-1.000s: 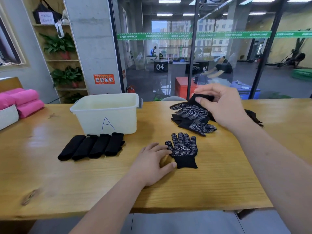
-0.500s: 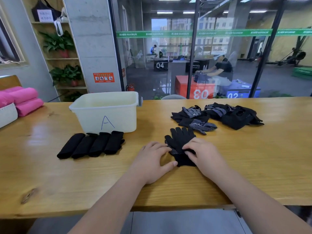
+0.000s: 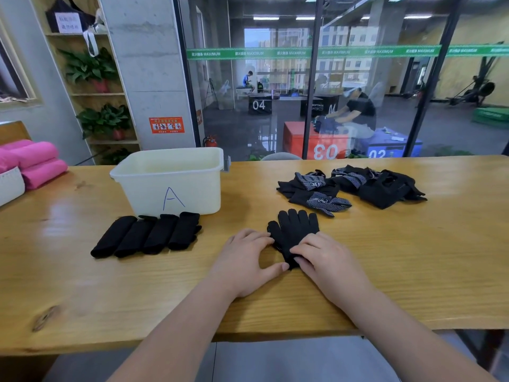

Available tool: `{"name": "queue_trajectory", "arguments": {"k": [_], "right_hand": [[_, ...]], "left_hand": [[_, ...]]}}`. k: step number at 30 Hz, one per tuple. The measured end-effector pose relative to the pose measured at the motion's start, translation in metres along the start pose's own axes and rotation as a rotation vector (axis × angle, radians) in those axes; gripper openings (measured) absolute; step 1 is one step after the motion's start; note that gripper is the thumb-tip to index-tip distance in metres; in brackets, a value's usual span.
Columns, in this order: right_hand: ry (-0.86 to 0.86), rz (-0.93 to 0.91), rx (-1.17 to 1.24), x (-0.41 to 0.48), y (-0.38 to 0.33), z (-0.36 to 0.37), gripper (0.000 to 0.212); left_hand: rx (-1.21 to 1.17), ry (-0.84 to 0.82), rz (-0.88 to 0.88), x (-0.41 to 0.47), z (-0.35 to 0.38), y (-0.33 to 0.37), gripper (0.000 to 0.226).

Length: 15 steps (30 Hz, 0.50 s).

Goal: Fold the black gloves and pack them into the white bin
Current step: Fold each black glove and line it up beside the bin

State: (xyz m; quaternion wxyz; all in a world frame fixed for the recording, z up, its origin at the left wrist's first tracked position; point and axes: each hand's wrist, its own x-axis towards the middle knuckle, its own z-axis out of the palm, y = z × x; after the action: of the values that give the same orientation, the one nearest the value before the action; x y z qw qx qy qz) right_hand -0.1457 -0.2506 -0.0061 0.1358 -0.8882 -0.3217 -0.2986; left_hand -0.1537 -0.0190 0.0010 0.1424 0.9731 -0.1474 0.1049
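While four folded bundles (image 3: 146, 235) lie just before the white bin (image 3: 170, 183), none shows inside it. Left hand (image 3: 245, 260) and right hand (image 3: 327, 260) press flat, fingers uncurled, on a stacked glove pair (image 3: 296, 230) mid-table. With the loose pile (image 3: 352, 186) beyond untouched, most work remains.

A wooden table (image 3: 413, 271) fronts glass walls (image 3: 248, 119), a concrete pillar (image 3: 148, 73) and plant shelves (image 3: 96, 92).

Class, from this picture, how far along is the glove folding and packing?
Done: four folded gloves lie before the white bin, none visibly inside. In hand: the left hand and right hand touch a flat black glove on the table. Left: the loose pile, then packing everything.
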Motion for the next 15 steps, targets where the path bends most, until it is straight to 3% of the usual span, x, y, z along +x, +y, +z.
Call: {"name": "queue_trajectory", "arguments": {"k": [10,15], "right_hand": [[-0.071,0.078,0.091,-0.0036,-0.0017,-0.0043,0.015],[-0.093,0.135,0.179,-0.0035,-0.0012,-0.0039,0.024]], "left_hand": [[-0.064,0.014,-0.036,-0.0008,-0.0018,0.0023,0.081],[-0.045,-0.002,0.008,-0.0011,-0.0006,0.0009,0.079]]}}
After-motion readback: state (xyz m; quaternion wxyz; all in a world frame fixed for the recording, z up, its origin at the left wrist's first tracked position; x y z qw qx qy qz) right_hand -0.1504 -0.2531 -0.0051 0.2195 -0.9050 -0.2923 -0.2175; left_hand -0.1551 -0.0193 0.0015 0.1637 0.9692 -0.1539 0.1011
